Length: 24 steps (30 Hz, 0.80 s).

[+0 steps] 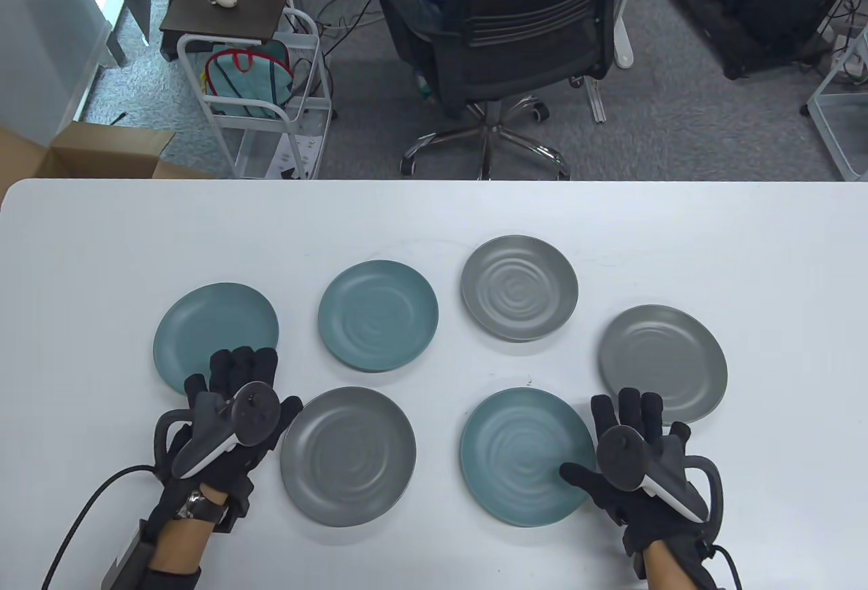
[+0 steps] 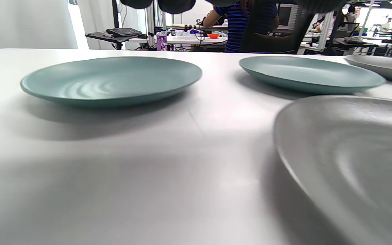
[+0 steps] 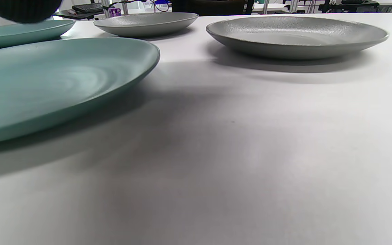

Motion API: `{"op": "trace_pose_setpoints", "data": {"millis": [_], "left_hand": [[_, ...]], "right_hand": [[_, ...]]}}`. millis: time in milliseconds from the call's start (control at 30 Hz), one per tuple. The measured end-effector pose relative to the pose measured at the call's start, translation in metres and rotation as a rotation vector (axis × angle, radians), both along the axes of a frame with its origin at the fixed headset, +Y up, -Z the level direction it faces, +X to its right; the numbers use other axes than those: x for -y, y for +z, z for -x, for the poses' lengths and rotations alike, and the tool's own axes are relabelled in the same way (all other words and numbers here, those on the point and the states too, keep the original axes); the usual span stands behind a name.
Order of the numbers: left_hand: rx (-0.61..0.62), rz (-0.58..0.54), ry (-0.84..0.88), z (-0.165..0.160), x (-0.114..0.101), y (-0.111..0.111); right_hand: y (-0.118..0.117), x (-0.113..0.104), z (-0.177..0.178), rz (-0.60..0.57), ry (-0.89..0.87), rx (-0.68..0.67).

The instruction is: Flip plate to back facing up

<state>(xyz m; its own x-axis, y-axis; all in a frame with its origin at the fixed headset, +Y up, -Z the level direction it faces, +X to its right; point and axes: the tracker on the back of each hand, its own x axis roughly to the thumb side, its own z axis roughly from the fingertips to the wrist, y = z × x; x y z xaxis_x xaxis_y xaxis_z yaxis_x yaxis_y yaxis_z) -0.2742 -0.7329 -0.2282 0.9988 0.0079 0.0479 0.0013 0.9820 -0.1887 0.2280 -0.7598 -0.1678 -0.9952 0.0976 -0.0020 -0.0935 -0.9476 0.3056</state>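
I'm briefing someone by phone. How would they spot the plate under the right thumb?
On the white table, look at the near row of two plates. It is the teal plate on the right, beside the right hand; its row neighbour is grey.

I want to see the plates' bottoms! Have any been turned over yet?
Not yet. All six plates lie face up on the table, ripples showing, three teal and three grey. The right hand is spread beside the near teal plate, thumb over its rim, with no grip on it. The left hand rests open by the far-left teal plate. Every flip is left.
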Motion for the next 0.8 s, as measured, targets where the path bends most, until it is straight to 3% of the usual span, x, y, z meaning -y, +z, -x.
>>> {"op": "trace_pose_setpoints", "data": {"millis": [367,800], "left_hand": [[-0.111,0.081,-0.038,0.015,0.015,-0.047],[-0.187,0.217,-0.124,0.026,0.052,-0.06]], "right_hand": [[-0.003,0.0,0.0,0.003,-0.002,0.0],[-0.003,-0.002,-0.002,0.008,0.001,0.005]]}}
